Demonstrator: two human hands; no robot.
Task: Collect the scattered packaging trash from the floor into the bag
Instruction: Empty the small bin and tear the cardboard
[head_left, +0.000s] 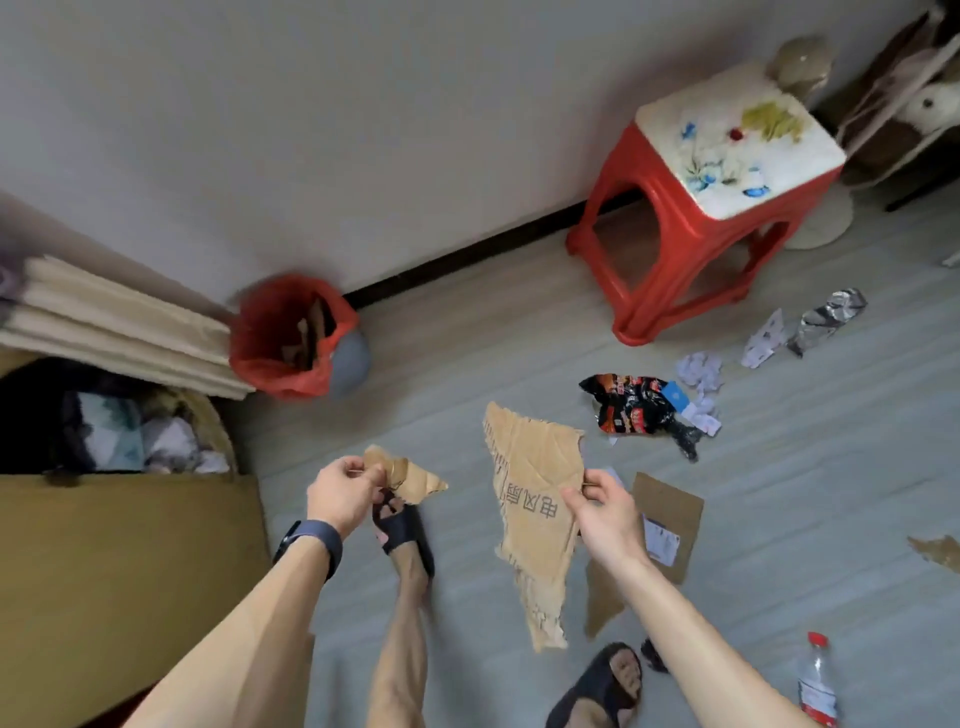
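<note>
Grey floor below a white wall; the job looks partway done. Far left, the red bag (280, 343) already holds cardboard scraps. The left hand (340, 499) pinches one small cardboard scrap (410, 475), and the right hand (605, 512) pinches one large torn cardboard sheet (535, 467). Still on the floor are one labelled cardboard piece (670, 509), one noodle wrapper (634, 410), several crumpled papers (701, 366), one silver wrapper (828, 319) and one plastic bottle (818, 680).

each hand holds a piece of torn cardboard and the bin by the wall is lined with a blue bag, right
Not quite: in the head view the bag lining the bin is red, not blue. The left hand does hold a small torn cardboard piece, the right hand a larger piece.
</note>
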